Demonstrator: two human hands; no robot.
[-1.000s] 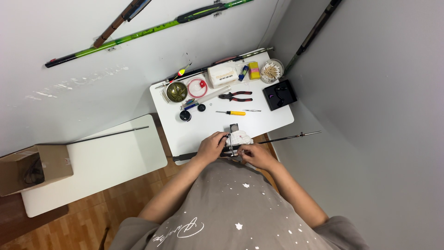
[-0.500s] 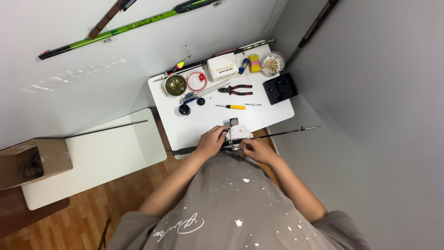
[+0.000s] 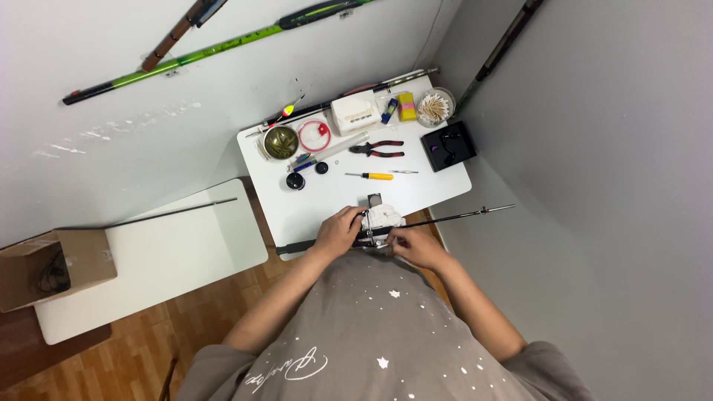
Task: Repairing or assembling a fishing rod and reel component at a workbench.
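Far left: cardboard box (image 3: pixel 56 267) sitting on the end of a low white bench (image 3: pixel 156 256), open side up, well away from the work; thin dark rod (image 3: pixel 174 213) lying along the bench's back edge, apparently parked there.

Centre: small white table (image 3: pixel 327 200) pushed into the corner. Fishing rod (image 3: pixel 416 223) laid across the near edge of the table, grip end to the left, thin tip reaching past the table's right edge, probably so the table carries the weight while both hands work at the middle. Left hand (image 3: pixel 338 232) curled shut around the rod just left of a small metal reel part (image 3: pixel 369 223), steadying it. White cloth (image 3: pixel 385 217) bunched right behind, touching the rod.

Right hand (image 3: pixel 412 245) just beside, fingers pinched nearly closed at the rod's underside; whether something small is between the fingertips, cannot tell.

Further back, within arm's reach: yellow-handled screwdriver (image 3: pixel 371 176), red-handled pliers (image 3: pixel 377 149), round olive tin (image 3: pixel 281 141), white box (image 3: pixel 355 115), cup of wooden sticks (image 3: pixel 434 108), black case (image 3: pixel 448 145) at the right edge.

On the wall: green rod (image 3: pixel 215 48) hung on clips.
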